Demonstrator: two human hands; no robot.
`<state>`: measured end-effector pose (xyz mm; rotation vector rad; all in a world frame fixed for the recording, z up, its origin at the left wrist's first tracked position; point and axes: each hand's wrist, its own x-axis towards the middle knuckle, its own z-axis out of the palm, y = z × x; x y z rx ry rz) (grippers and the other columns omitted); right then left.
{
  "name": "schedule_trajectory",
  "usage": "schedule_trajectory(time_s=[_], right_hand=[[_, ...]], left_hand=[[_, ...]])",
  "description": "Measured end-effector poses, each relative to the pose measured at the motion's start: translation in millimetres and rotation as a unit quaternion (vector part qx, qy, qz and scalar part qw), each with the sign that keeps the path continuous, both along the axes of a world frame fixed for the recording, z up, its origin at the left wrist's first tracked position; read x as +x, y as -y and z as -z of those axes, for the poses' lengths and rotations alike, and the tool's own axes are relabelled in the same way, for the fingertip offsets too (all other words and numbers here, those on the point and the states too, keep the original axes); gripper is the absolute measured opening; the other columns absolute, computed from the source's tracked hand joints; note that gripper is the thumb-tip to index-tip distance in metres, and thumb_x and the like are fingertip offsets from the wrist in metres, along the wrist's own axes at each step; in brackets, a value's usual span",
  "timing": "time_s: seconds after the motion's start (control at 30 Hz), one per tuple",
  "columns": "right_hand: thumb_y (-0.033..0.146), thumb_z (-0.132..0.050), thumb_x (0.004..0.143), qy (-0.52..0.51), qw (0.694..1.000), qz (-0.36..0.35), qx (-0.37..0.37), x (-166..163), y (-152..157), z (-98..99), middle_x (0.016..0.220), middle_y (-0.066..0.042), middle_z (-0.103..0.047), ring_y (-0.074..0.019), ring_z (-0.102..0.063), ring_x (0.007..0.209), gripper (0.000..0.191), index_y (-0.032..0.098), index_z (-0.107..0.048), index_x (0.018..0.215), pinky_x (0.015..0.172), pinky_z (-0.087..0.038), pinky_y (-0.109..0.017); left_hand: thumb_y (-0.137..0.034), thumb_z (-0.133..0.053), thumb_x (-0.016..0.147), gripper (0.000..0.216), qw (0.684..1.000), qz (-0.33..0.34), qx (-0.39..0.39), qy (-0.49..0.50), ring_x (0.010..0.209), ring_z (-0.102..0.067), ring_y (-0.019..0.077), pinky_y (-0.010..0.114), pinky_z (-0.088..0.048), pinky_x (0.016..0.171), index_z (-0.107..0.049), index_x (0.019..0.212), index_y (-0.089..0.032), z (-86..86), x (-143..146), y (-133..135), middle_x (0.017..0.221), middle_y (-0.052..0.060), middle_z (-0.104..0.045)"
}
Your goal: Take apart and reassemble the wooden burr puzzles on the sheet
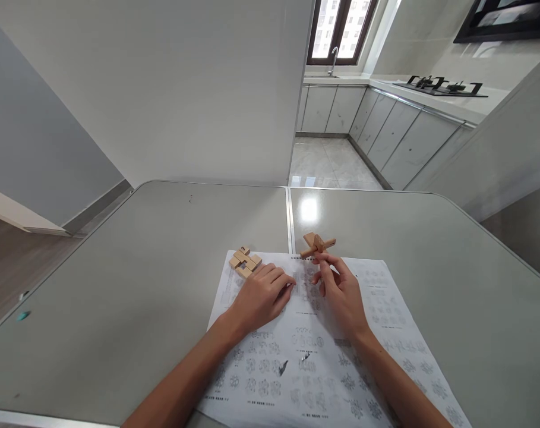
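My right hand (pixel 341 293) pinches the lower end of a small wooden interlocking puzzle (pixel 316 244), whose sticks cross at angles just beyond the fingertips. Palm down on the printed paper sheet (pixel 303 321), my left hand (pixel 264 292) has its fingers bent inward and close together. Nothing shows between its fingertips, and the palm is hidden. Beside its knuckles, at the sheet's upper left corner, lies a second wooden block puzzle (pixel 244 261), made of short bars around a small gap. Rows of puzzle diagrams and fine text, too small to read, cover the sheet.
Under everything stands a grey-green table (pixel 131 285) with a metal seam (pixel 290 220) down its middle. A small teal object (pixel 24 315) lies near the left edge. Past the far edge are a white panel (pixel 198 89) and a kitchen counter with a gas stove (pixel 441 86).
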<state>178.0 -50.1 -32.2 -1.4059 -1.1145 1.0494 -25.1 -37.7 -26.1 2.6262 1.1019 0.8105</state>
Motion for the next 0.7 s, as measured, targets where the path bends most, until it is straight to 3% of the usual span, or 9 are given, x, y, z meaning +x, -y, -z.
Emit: schedule_trajectory(time_s=[0.2,0.37,0.5,0.7], right_hand=[[0.055,-0.066,0.099,-0.087,0.995,-0.049,0.022,-1.9,0.9,-7.0,0.111,-0.005,-0.069,-0.0125,-0.060,0.068,0.030,0.026,-0.069,0.104,0.054,-0.046,-0.026],[0.050,-0.065,0.102,-0.122,0.984,-0.125,0.042,-2.0,3.0,-8.2,0.109,-0.004,-0.069,-0.0124,-0.059,0.066,0.025,0.026,-0.065,0.108,0.054,-0.046,-0.026],[0.047,-0.062,0.104,-0.133,0.973,-0.179,0.057,-2.5,5.5,-6.4,0.112,-0.004,-0.069,-0.0127,-0.060,0.066,0.021,0.028,-0.061,0.113,0.055,-0.047,-0.027],[0.044,-0.063,0.105,-0.142,0.965,-0.207,0.071,-3.5,7.6,-6.2,0.110,-0.002,-0.068,-0.0120,-0.059,0.064,0.017,0.029,-0.058,0.111,0.055,-0.046,-0.028]], left_hand=[[-0.031,-0.058,0.105,0.013,0.987,-0.099,-0.035,0.118,0.089,-0.064,0.0218,0.037,-0.052,0.082,-0.063,0.113,-0.021,-4.2,0.4,1.8,0.094,0.005,-0.068],[-0.047,-0.071,0.097,0.044,0.953,-0.160,-0.143,0.214,0.103,-0.065,0.0247,0.041,-0.056,0.088,-0.054,0.132,-0.026,-7.8,1.7,3.6,0.121,0.009,-0.066],[-0.052,-0.074,0.094,0.057,0.935,-0.125,-0.195,0.269,0.118,-0.064,0.0279,0.047,-0.054,0.100,-0.050,0.140,-0.028,-9.9,2.0,3.2,0.136,0.011,-0.064],[-0.058,-0.074,0.091,0.066,0.930,-0.075,-0.221,0.286,0.116,-0.065,0.0297,0.052,-0.052,0.106,-0.050,0.144,-0.025,-11.0,1.5,3.4,0.129,0.012,-0.068]])
